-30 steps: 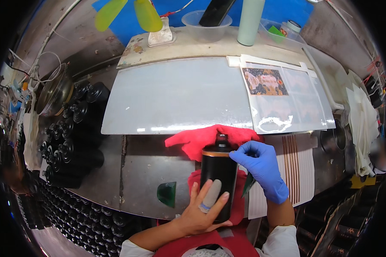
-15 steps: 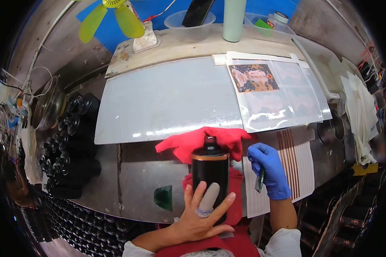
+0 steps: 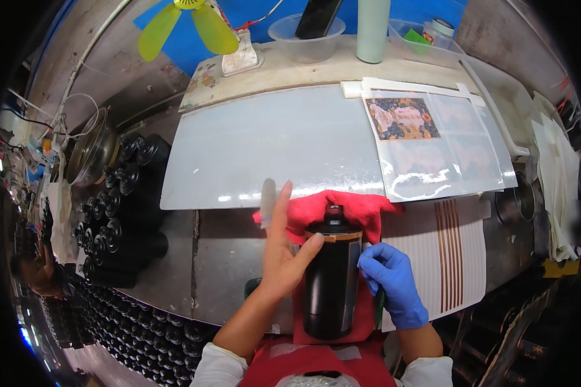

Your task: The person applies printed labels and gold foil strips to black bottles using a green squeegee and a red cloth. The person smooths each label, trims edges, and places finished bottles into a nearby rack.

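Note:
A black bottle (image 3: 329, 290) with a copper-coloured band (image 3: 336, 237) round its shoulder rests on red cloth (image 3: 361, 208), its neck pointing away from me. My left hand (image 3: 283, 258) is bare, with a pale cover on one finger. Its fingers stretch upward and its thumb touches the bottle at the band. My right hand (image 3: 395, 284), in a blue glove, is closed in a pinch beside the bottle's right edge. A thin green flat piece (image 3: 379, 302) shows under that palm. Another green piece (image 3: 252, 286) is partly hidden behind my left forearm.
Striped sheets of copper bands (image 3: 448, 258) lie at the right. Behind are a grey board (image 3: 271, 155) and printed sheets in a clear sleeve (image 3: 439, 142). Black bottles (image 3: 119, 245) crowd the left. A fan (image 3: 193, 26), plastic bowl (image 3: 306, 42) and pale green flask (image 3: 372, 32) stand at the back.
My left hand has left the bottle's lower body and moved up to its left shoulder, fingers raised. My right hand has come left to the bottle's side. The whole view has shifted slightly.

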{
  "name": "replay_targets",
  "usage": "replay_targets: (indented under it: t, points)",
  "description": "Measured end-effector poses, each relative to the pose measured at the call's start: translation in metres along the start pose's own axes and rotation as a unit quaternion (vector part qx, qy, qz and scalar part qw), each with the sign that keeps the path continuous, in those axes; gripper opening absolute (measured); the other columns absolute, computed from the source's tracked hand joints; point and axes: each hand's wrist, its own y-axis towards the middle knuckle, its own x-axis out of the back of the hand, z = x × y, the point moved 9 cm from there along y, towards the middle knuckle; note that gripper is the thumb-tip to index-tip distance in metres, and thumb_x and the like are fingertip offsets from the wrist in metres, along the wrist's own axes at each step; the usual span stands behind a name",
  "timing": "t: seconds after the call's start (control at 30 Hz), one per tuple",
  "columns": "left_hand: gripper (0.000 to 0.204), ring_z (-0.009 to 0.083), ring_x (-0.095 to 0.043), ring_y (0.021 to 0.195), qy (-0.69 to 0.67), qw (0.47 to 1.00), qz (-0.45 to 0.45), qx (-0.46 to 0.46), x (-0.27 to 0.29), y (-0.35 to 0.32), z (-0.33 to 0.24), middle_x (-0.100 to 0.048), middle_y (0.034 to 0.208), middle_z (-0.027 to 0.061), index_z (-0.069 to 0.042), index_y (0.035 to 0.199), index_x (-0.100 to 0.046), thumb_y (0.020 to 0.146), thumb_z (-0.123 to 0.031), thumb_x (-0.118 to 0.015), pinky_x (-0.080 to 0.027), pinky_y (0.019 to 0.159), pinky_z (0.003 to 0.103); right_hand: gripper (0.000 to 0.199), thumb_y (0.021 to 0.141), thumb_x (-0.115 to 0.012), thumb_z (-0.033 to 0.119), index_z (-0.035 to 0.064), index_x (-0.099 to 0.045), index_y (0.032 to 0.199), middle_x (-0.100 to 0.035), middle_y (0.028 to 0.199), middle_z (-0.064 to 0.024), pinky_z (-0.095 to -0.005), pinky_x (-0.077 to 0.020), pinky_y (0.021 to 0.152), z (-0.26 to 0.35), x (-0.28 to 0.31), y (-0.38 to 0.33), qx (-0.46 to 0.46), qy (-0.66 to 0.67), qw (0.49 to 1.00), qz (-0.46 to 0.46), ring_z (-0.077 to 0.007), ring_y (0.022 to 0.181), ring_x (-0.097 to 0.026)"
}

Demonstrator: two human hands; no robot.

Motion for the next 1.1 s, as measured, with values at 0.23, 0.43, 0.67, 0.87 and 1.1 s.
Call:
replay_targets:
  t: [0.23, 0.43, 0.67, 0.87, 1.1]
  points:
    - [0.077, 0.0249, -0.006, 0.137, -0.003, 0.999, -0.014, 0.042, -0.009, 0.005, 0.002, -0.003, 0.150, 0.0174, -0.006, 0.144, -0.016, 0.083, -0.018, -0.062, -0.010, 0.108, 0.040, 0.011, 0.083, -0.066, 0.011, 0.0033, -0.060, 0.087, -0.053, 0.064, 0.0019, -0.0165, -0.0314, 0.041, -0.002, -0.003, 0.003, -0.004, -0.022, 1.000, -0.010, -0.0018, 0.048, -0.044]
    - [0.075, 0.0191, -0.032, 0.125, 0.049, 0.998, -0.001, 0.029, -0.010, 0.007, 0.003, -0.015, 0.147, 0.0117, -0.007, 0.145, -0.012, 0.086, -0.009, -0.057, -0.033, 0.099, 0.032, 0.011, 0.083, -0.067, 0.011, 0.0033, -0.060, 0.085, -0.052, 0.062, 0.0028, -0.0166, -0.0306, 0.040, -0.001, -0.003, 0.004, 0.005, -0.015, 1.000, -0.010, -0.0016, 0.046, -0.043]
    - [0.074, 0.0266, 0.005, 0.139, -0.033, 0.999, -0.024, 0.031, -0.010, 0.008, 0.005, -0.002, 0.150, 0.0181, -0.005, 0.143, -0.019, 0.084, -0.020, -0.061, -0.002, 0.111, 0.040, 0.012, 0.083, -0.066, 0.012, 0.0033, -0.060, 0.086, -0.052, 0.062, 0.0029, -0.0164, -0.0307, 0.041, -0.002, -0.003, 0.002, 0.002, -0.028, 1.000, -0.012, -0.0014, 0.047, -0.043]
    - [0.075, 0.0237, -0.008, 0.136, 0.006, 1.000, -0.001, 0.013, -0.012, 0.006, -0.001, -0.006, 0.150, 0.0158, -0.005, 0.144, -0.016, 0.084, -0.016, -0.060, -0.012, 0.108, 0.037, 0.012, 0.083, -0.066, 0.013, 0.0036, -0.059, 0.085, -0.052, 0.062, 0.0030, -0.0166, -0.0312, 0.041, -0.001, -0.003, 0.003, 0.005, -0.026, 1.000, -0.010, -0.0017, 0.047, -0.043]
    - [0.076, 0.0189, -0.026, 0.132, 0.062, 0.998, 0.001, 0.015, -0.012, 0.008, 0.000, -0.009, 0.151, 0.0108, -0.005, 0.145, -0.010, 0.085, -0.006, -0.056, -0.030, 0.103, 0.031, 0.011, 0.083, -0.066, 0.013, 0.0039, -0.059, 0.085, -0.052, 0.061, 0.0031, -0.0169, -0.0319, 0.041, -0.001, -0.003, 0.002, 0.003, -0.028, 1.000, -0.012, -0.0019, 0.047, -0.044]
